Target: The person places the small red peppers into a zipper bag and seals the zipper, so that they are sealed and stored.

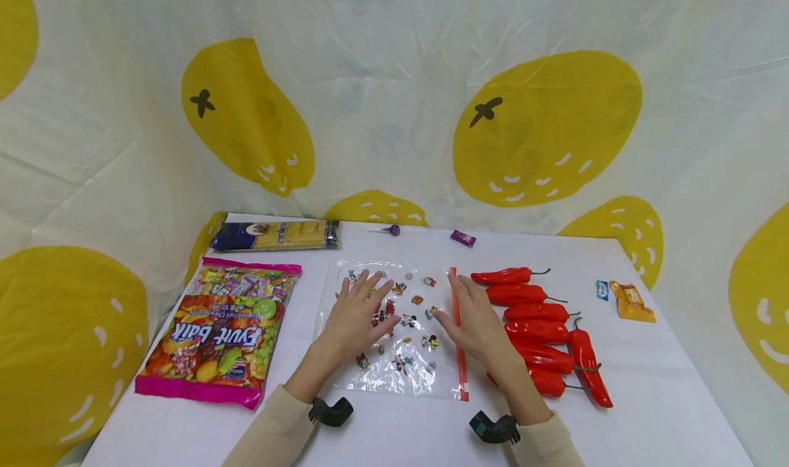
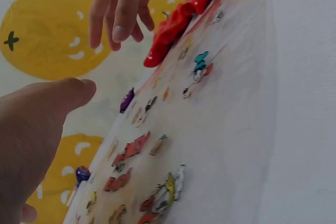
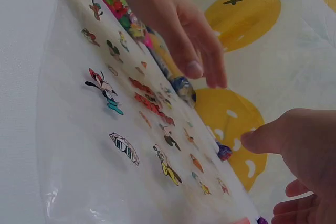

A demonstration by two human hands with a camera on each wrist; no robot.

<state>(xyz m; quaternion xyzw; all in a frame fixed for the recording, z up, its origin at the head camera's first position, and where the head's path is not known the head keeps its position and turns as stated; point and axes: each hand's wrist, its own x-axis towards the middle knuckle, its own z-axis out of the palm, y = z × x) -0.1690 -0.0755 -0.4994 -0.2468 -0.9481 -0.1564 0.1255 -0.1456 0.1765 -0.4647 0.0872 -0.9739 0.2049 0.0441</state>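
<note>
A clear zip bag [image 1: 431, 378] printed with small cartoon figures lies flat on the white table, its red zip strip on the right side. My left hand [image 1: 357, 320] hovers over the bag's left half with fingers spread. Above the red strip is my right hand [image 1: 477, 323], its fingers straight and thumb apart. Neither hand holds anything. In the left wrist view, my left thumb [image 2: 73, 95] shows raised above the bag [image 2: 220, 145]; the right wrist view likewise has my right hand [image 3: 304, 150] over the printed film.
Several red peppers [image 1: 530, 331] lie right of the bag, partly behind my right forearm. Leftward is a fruit candy bag [image 1: 216, 337]. A spaghetti pack [image 1: 277, 235], a lollipop [image 1: 393, 230] and a purple-wrapped sweet [image 1: 463, 238] line the back; orange [image 1: 631, 303] and blue [image 1: 602, 289] packets sit far right.
</note>
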